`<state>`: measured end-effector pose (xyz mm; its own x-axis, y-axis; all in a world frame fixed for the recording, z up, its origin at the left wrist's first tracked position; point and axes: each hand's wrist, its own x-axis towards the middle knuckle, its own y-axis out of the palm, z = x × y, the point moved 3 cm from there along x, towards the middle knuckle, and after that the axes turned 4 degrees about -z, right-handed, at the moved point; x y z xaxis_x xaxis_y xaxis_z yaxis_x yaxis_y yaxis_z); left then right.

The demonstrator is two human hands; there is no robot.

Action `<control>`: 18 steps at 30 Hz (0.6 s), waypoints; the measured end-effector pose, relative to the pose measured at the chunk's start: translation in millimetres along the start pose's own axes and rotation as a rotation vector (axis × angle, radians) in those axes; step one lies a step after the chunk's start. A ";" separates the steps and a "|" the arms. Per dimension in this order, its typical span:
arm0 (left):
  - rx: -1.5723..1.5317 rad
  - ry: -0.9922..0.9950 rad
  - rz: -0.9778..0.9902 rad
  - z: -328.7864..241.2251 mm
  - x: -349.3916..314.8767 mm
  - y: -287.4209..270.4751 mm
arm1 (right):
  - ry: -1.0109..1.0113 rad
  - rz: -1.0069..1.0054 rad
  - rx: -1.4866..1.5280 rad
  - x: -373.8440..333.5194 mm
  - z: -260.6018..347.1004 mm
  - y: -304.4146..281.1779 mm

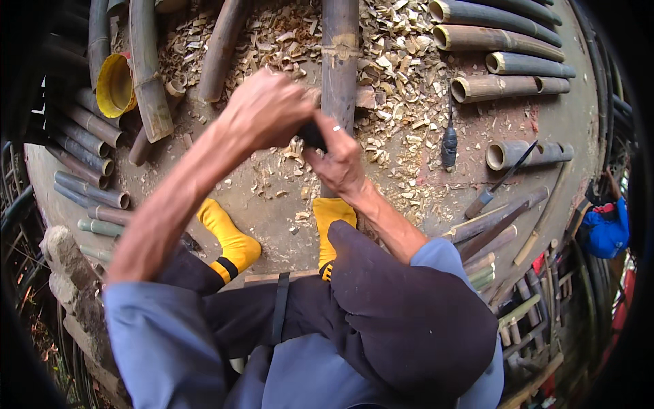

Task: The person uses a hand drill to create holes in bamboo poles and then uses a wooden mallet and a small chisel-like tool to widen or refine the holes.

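My left hand [269, 109] is closed in a fist and smeared by motion, just left of a thick dark bamboo pole [339, 75]. Fingers of my right hand [338, 160] curl in front of that pole. Between the two hands a short piece of a black handle [312, 135] shows, and both appear gripped on it; its other end is hidden. The pole runs away from me, its near part covered by my right hand. A foot in a yellow sock [334, 211] stands at its near end, and another yellow-socked foot [228, 235] is to the left.
Wood chips [398, 88] litter the floor around the pole. Cut bamboo tubes [504, 88] lie at right, others [85, 140] at left beside a yellow container [116, 85]. A black-handled tool [449, 144] and a knife [480, 203] lie at right. Someone in blue [606, 228] is at far right.
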<state>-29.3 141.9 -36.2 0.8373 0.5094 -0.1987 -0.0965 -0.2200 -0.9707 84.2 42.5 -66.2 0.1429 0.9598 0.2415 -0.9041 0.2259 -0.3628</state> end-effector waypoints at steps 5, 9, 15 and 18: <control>-0.846 -1.064 0.043 -70.6 -126.1 52.0 | -0.142 1.171 -0.379 -20.5 6.4 41.0; -0.613 -0.813 0.033 -41.3 -119.0 52.0 | -0.034 1.026 -0.322 -12.5 7.8 36.9; -0.328 -0.305 -0.197 -6.2 -76.0 20.8 | -0.040 0.559 -0.181 -1.2 16.0 25.5; -0.579 -0.786 -0.182 -44.8 -104.3 27.9 | -0.176 0.941 -0.302 -10.9 18.0 35.5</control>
<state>-95.3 45.3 -36.5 0.1982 0.9364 -0.2896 0.4512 -0.3494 -0.8212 43.3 37.0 -65.5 -0.6615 0.7367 -0.1402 -0.4751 -0.5564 -0.6817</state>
